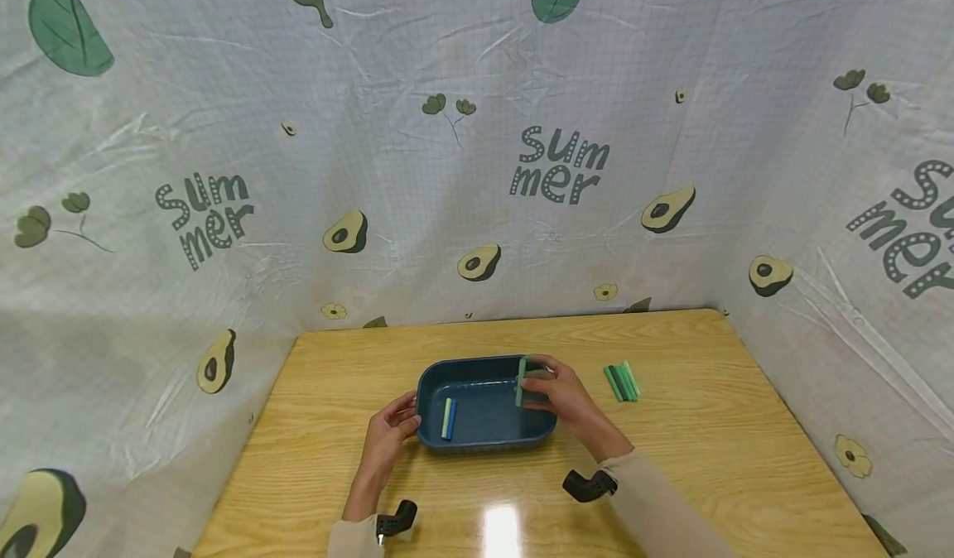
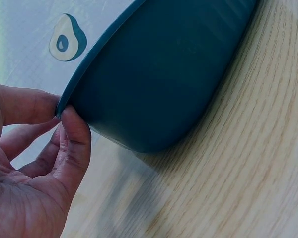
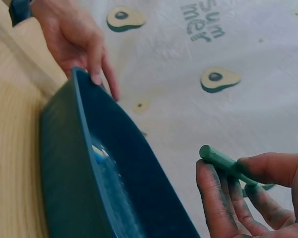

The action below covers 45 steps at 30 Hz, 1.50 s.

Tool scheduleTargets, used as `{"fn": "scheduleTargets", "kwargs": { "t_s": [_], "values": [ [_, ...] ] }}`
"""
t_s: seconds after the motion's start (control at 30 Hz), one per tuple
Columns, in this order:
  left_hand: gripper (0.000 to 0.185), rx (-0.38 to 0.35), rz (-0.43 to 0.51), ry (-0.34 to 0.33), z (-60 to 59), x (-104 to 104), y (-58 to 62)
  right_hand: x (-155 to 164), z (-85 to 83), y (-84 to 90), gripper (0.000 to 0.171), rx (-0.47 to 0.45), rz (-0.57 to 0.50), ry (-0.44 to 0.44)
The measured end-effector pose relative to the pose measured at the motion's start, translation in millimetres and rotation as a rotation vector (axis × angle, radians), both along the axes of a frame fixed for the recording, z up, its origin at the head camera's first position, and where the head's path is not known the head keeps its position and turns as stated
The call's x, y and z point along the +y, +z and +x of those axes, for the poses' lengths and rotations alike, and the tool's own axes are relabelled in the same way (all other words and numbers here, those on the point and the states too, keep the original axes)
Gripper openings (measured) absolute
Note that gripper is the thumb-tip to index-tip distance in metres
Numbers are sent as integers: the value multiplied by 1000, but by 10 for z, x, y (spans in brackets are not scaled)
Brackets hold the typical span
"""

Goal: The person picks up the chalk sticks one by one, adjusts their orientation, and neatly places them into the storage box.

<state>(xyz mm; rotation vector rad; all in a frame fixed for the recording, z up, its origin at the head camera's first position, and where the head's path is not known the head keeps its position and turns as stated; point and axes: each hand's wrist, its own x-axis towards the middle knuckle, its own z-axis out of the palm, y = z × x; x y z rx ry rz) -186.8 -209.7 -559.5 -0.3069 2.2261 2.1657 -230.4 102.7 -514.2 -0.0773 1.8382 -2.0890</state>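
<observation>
Both hands are bare, left hand (image 1: 387,438) and right hand (image 1: 557,394). Pale beige sleeves (image 1: 656,500) cover the forearms at the lower edge of the frame. A small black device (image 1: 589,485) is strapped at each wrist.

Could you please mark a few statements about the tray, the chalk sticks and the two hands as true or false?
1. The right hand holds a green chalk stick. True.
2. The blue tray is empty. False: two sticks lie inside it.
3. The left hand touches the tray's rim. True.
4. The loose green sticks lie left of the tray. False: they lie on the table to its right.
</observation>
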Motion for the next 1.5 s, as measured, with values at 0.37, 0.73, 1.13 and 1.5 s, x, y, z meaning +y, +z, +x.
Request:
{"fn": "scheduleTargets", "kwargs": {
  "t_s": [0.37, 0.73, 1.13, 1.5],
  "values": [
    [48, 5, -18, 1, -19, 4, -9, -342, -29, -118, 55, -61, -13, 10],
    [47, -2, -13, 4, -9, 6, -1, -631, -56, -244, 54, -121, 74, 30],
    [47, -11, -2, -3, 5, 9, 11, -862, -79, -286, 51, -167, 133, 45],
    [47, -5, -4, -6, 14, 7, 8, -965, -100, -328, 47, -181, 197, 32]
  ]
}}
